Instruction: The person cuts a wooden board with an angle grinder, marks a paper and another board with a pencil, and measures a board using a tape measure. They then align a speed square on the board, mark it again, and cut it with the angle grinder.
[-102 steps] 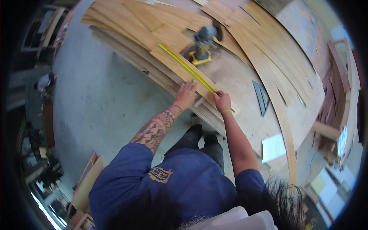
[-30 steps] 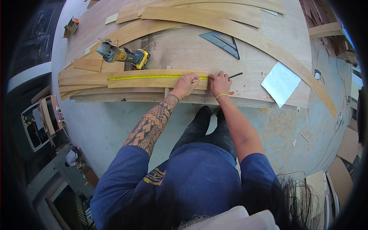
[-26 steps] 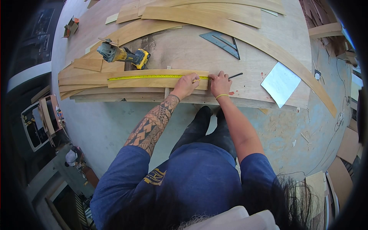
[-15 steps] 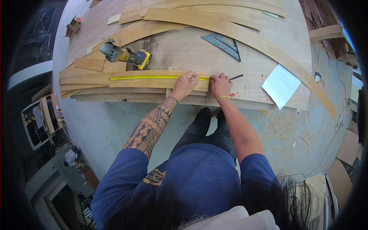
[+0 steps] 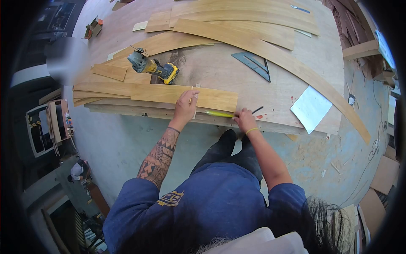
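Note:
My left hand (image 5: 185, 108) is closed round a thin light stick, perhaps a pencil, over the front edge of a wooden strip (image 5: 215, 99). At the right end of that strip, my right hand (image 5: 245, 120) is closed on a tape measure. A short length of yellow blade (image 5: 220, 113) shows blurred to the left of it, along the table's front edge. A dark thin rod (image 5: 257, 109) lies just beyond the right fingers. Behind the strip lies a yellow and grey angle grinder (image 5: 153, 67).
Long curved wooden strips (image 5: 270, 51) cross the wooden table (image 5: 203, 63). A blue triangular square (image 5: 253, 65) and a white paper sheet (image 5: 311, 109) lie to the right. Far left below, a person (image 5: 78, 170) is beside some equipment. A small carton (image 5: 94, 28) stands back left.
The long yellow blade no longer lies across the strip; only a short blurred part shows. Both hands have moved toward the table's front edge, my left hand also leftward. The view has shifted.

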Demonstrator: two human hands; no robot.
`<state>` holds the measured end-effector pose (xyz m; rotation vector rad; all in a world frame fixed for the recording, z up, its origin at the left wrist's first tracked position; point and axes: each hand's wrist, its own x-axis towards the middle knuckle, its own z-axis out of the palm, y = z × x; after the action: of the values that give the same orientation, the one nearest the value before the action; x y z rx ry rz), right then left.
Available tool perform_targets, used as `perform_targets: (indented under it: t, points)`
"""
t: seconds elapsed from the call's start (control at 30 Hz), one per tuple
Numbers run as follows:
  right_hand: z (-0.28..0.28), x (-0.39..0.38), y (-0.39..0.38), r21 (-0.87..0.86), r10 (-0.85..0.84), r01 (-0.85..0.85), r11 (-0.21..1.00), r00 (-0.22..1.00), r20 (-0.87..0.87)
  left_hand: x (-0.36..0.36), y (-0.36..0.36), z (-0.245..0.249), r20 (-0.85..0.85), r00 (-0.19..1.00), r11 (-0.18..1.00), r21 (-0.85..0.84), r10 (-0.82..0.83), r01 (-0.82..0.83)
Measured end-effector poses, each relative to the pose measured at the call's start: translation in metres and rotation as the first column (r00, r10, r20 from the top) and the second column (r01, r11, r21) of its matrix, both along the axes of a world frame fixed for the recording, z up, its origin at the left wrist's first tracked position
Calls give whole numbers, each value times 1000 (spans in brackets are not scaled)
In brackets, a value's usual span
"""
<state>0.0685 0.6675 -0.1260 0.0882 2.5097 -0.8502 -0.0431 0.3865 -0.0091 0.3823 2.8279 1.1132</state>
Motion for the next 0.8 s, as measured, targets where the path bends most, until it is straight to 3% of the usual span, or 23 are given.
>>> perform_targets:
  t: [0.07, 0.13, 0.2, 0.23, 0.27, 0.3, 0.33, 0.37, 0.4, 0.43, 0.47, 0.5, 0.57, 0.6, 0.63, 0.67, 0.73, 0.77, 0.8]
  points:
    - [-5, 15, 7, 49, 55, -57, 997, 998, 35, -18, -2, -10, 29, 1000, 999, -36, -9, 10]
    - [-14, 33, 23, -49, 50, -53, 997, 997, -59, -39, -1, -26, 56, 998, 998, -61, -3, 7]
    - [-19, 44, 47, -199, 27, -54, 979, 990, -136, -57, -15, -45, 145, 985, 888, -436, -89, 145]
    - [-11, 44, 56, -48, 9, -16, 999, 989, -145, -61, -22, -57, 214, 976, 841, -524, -26, 137]
    - [-19, 43, 74, -53, -80, 77, 996, 995, -54, -68, -26, -72, 266, 960, 783, -614, 85, 101]
    - [-34, 49, 96, -37, -178, 175, 984, 937, -299, -69, -40, -87, 281, 959, 745, -646, 29, 167]
    - [-43, 31, 119, 116, -198, 231, 966, 949, -244, -68, -50, -88, 246, 968, 711, -673, -41, 202]
    - [-52, 6, 143, 190, -232, 280, 941, 943, -240, -76, -57, -128, 270, 962, 691, -702, 34, 172]
    - [-76, -11, 172, 115, -267, 338, 934, 875, -403, -78, -56, -91, 371, 925, 678, -660, -80, 323]
    - [-60, -32, 178, 344, -85, 265, 901, 884, -459, -75, -64, -79, 252, 953, 736, -610, -170, 293]
    - [-47, -49, 175, 382, -164, 339, 860, 892, -421, -81, -69, -91, 240, 957, 802, -532, -163, 270]
    - [-35, -62, 174, 411, -157, 329, 850, 904, -398, -94, -74, -127, 338, 918, 819, -452, -210, 354]
    - [-74, -94, 189, 589, -79, 344, 731, 900, -428, -76, -78, -65, 265, 898, 812, -391, -352, 433]
    - [-97, -107, 203, 666, -44, 354, 657, 899, -436, -45, -107, -28, 114, 957, 894, -340, -268, 291]
    - [-69, -116, 184, 484, -122, 333, 809, 901, -416, -26, -101, -4, -37, 968, 940, -251, -248, 231]
    - [-62, -118, 164, 405, -131, 319, 857, 895, -427, -6, -108, 29, -39, 983, 949, -270, -180, 163]
    - [-61, -124, 122, 314, -86, 241, 919, 896, -436, 48, -121, 84, -84, 988, 991, -16, 132, -134]
    - [-63, -126, 101, 281, -55, 193, 940, 900, -433, 71, -127, 96, -93, 980, 983, -28, 176, -179]
    - [-65, -128, 85, 246, -30, 148, 958, 904, -426, 90, -132, 104, -158, 916, 930, 85, 368, -358]
